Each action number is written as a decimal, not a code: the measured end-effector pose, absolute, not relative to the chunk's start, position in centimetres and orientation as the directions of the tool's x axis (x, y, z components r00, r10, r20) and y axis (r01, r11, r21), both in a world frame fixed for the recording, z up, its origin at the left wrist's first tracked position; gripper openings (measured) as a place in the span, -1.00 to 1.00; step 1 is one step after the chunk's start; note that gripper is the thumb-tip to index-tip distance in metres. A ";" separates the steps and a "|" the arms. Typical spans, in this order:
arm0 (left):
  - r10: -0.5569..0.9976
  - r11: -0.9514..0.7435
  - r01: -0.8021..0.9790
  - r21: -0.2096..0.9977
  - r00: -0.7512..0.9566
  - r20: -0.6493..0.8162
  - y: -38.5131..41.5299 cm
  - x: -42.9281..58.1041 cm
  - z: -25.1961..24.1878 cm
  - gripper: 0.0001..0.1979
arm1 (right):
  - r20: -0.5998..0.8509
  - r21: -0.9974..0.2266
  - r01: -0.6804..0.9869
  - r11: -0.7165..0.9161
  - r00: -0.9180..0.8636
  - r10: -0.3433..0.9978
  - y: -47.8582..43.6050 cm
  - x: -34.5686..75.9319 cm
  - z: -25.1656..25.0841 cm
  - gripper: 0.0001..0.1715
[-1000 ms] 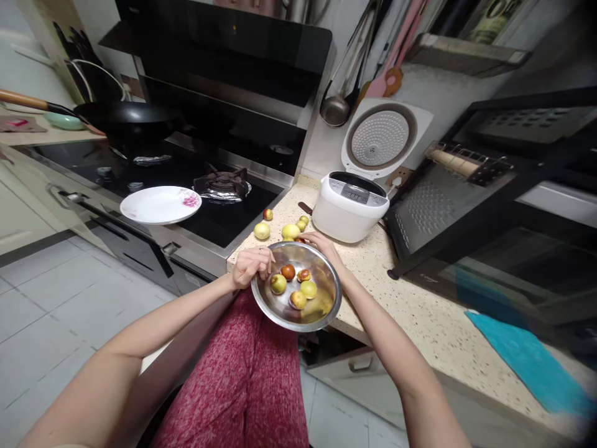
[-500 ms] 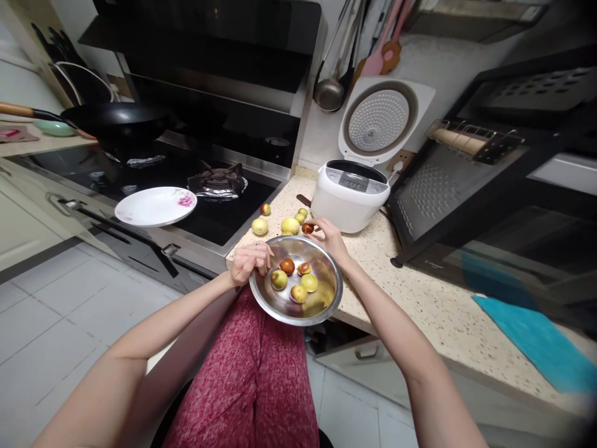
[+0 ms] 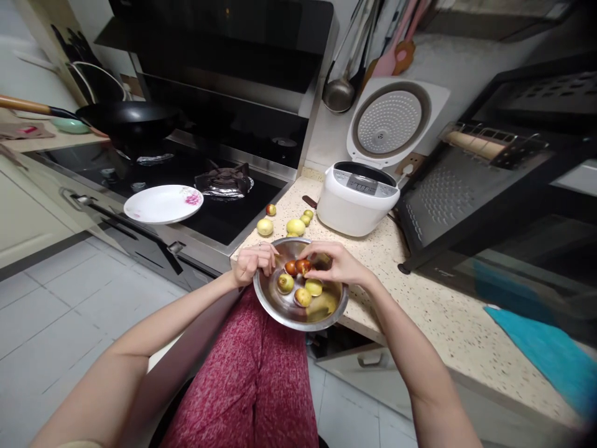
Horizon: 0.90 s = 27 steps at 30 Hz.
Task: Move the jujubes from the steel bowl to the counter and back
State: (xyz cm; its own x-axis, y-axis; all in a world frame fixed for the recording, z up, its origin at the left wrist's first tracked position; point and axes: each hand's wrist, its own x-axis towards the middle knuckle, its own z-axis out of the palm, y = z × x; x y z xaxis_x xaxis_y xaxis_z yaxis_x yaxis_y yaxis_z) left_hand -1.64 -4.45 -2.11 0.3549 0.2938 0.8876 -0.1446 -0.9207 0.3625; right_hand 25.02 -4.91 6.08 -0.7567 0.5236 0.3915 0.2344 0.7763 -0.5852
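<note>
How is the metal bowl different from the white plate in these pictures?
The metal bowl is deep, shiny steel; the white plate is shallow with a pink flower print. The bowl holds several small fruits, while the plate shows nothing on it. The left hand holds the bowl's rim at the counter edge, and the right hand reaches into it; the plate lies untouched on the stove. Both are round.

My right hand [image 3: 333, 264] hovers over the steel bowl [image 3: 280, 305], which my left hand [image 3: 252, 261] grips at its rim. Beyond the bowl, loose fruits [image 3: 295, 226] dot the counter [image 3: 420, 311]; the rice cooker [image 3: 357, 199] blocks the back, the open oven door [image 3: 448, 205] hems in the right. Bare counter lies to my right.
</note>
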 end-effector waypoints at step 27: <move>0.347 -0.901 -0.079 0.427 0.461 0.817 -5.0 -0.8 -1.4 -0.28 | 0.281 -0.614 0.336 0.714 -0.752 0.596 -4.4 25.1 5.8 -0.85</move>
